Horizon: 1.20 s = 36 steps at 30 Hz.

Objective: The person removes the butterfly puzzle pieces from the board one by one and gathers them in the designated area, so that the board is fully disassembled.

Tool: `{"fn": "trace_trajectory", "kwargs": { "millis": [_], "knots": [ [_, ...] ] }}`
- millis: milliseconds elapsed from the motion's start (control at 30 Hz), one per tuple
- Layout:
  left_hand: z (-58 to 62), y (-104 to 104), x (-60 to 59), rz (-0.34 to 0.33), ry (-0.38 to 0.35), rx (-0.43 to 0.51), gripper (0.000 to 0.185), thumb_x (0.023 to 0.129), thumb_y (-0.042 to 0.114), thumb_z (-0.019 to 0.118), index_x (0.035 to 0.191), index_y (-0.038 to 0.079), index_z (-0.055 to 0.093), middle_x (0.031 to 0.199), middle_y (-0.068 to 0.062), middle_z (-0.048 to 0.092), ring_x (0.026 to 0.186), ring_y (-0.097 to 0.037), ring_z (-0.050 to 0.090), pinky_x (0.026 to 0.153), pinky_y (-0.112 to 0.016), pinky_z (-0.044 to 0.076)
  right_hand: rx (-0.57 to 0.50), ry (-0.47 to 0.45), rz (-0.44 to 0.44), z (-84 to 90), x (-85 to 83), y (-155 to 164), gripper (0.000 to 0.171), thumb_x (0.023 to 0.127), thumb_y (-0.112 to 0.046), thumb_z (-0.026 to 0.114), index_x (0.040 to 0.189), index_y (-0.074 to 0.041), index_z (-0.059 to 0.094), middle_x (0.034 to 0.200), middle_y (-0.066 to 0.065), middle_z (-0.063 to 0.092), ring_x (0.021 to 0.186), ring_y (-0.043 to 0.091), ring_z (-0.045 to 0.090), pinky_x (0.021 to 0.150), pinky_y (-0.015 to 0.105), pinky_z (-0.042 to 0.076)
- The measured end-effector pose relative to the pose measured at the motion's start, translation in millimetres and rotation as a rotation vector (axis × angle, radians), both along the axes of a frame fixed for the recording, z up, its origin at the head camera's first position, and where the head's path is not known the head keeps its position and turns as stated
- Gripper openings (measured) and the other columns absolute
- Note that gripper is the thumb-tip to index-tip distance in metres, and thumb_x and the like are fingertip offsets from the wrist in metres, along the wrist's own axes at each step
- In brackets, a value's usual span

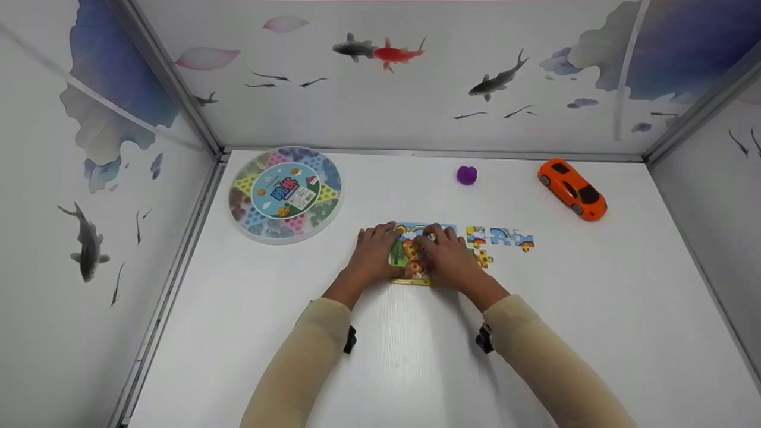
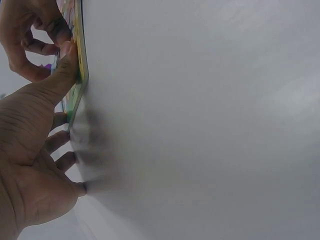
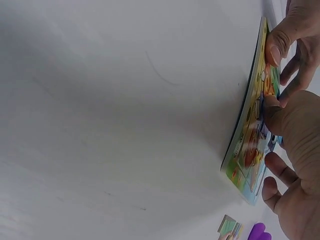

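Note:
A colourful cartoon jigsaw puzzle board (image 1: pixel 407 282) lies on the white table between both hands. My left hand (image 1: pixel 374 255) rests along its left side. In the left wrist view, the left thumb (image 2: pixel 67 62) presses on the yellow border while the other fingers stretch past the edge. Over the right half is my right hand (image 1: pixel 449 258), its fingers bent. Its thumb (image 3: pixel 272 117) touches the puzzle face in the right wrist view, close to the left thumb (image 3: pixel 276 52). No piece shows plainly between the right fingers; much of the picture is covered.
Loose puzzle pieces (image 1: pixel 500 236) lie right of the board, with a yellow piece (image 1: pixel 484 257) nearer the right hand. Behind are a purple heart-shaped object (image 1: pixel 467 175) and an orange toy car (image 1: pixel 572 189). A round game box (image 1: pixel 330 196) stands back left. Printed walls enclose the table.

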State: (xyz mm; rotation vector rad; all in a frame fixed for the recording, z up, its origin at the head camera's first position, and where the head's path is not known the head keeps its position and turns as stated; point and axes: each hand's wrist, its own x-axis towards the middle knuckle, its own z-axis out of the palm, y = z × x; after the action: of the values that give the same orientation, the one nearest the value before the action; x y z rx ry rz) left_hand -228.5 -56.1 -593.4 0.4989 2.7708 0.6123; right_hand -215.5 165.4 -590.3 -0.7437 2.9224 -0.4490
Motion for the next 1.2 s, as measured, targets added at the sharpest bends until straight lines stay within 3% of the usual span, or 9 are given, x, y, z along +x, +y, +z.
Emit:
{"fn": "trace_trajectory", "kwargs": {
  "millis": [400, 833, 1200],
  "knots": [
    [-1.0, -0.7, -1.1, -0.007, -0.002, 0.002, 0.096, 0.093, 0.054, 0.087, 0.170, 0.015, 0.044, 0.181, -0.009, 0.035, 0.165, -0.038, 0.035, 0.137, -0.066, 0.020, -0.027, 0.024, 0.032, -1.0, 0.3, 0.3, 0.049, 0.105, -0.012, 0.074, 0.152, -0.013, 0.062, 0.155, 0.019, 0.050, 0.135, 0.043, 0.052, 0.106, 0.068, 0.052],
    [2.4, -0.5, 1.1, -0.008, 0.011, 0.006, 0.099, 0.091, 0.055, 0.089, 0.169, 0.014, 0.045, 0.180, -0.010, 0.036, 0.165, -0.037, 0.036, 0.137, -0.065, 0.022, -0.032, -0.048, 0.034, 5.2, 2.3, 0.3, 0.048, 0.104, -0.016, 0.077, 0.150, -0.008, 0.066, 0.161, 0.016, 0.050, 0.144, 0.041, 0.046, 0.114, 0.065, 0.047],
    [2.2, -1.5, 0.5, -0.013, 0.010, 0.013, 0.099, 0.091, 0.055, 0.089, 0.169, 0.015, 0.045, 0.180, -0.010, 0.035, 0.164, -0.037, 0.036, 0.136, -0.064, 0.022, -0.065, -0.028, 0.068, 3.6, 1.5, 6.1, 0.042, 0.109, -0.023, 0.068, 0.149, -0.007, 0.069, 0.159, 0.019, 0.053, 0.140, 0.042, 0.049, 0.107, 0.064, 0.049]
  ]
}}
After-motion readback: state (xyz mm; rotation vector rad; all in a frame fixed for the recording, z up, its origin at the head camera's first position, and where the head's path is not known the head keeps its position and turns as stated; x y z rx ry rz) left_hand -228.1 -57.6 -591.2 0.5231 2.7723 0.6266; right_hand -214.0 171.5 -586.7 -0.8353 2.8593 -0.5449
